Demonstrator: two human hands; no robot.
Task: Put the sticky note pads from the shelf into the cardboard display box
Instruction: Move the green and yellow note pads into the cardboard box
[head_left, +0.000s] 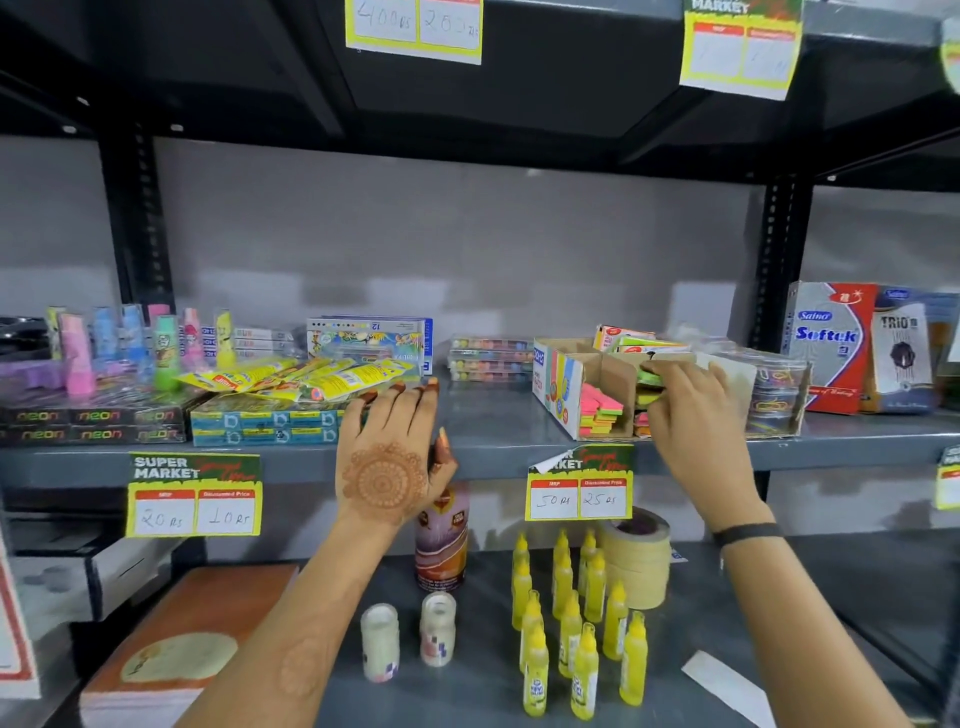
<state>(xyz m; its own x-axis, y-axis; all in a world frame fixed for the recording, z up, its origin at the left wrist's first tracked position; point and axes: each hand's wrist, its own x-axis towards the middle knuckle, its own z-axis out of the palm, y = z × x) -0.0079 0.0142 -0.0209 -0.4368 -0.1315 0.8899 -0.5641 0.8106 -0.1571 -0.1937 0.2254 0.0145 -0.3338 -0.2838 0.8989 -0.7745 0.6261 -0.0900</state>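
Observation:
The cardboard display box (584, 371) stands on the middle shelf at the right, its open side facing me, split into compartments. Pink, yellow and orange sticky note pads (600, 410) lie stacked in its left compartment. My right hand (685, 402) is at the box's right compartment, shut on a green sticky note pad (649, 378) held at the opening. More pads (641, 340) lie on top of the box behind. My left hand (392, 452) hovers, fingers spread and holding nothing, above the shelf's front edge to the left of the box.
Yellow packets (311, 379), neon boxes (93, 423) and bright bottles (166, 345) fill the shelf's left. Chalk boxes (488, 358) sit behind. Clear tubs (774, 395) and a Softek box (831, 343) stand right of the display box. Glue bottles (576, 623), tape rolls (641, 556) and a can (441, 540) occupy the lower shelf.

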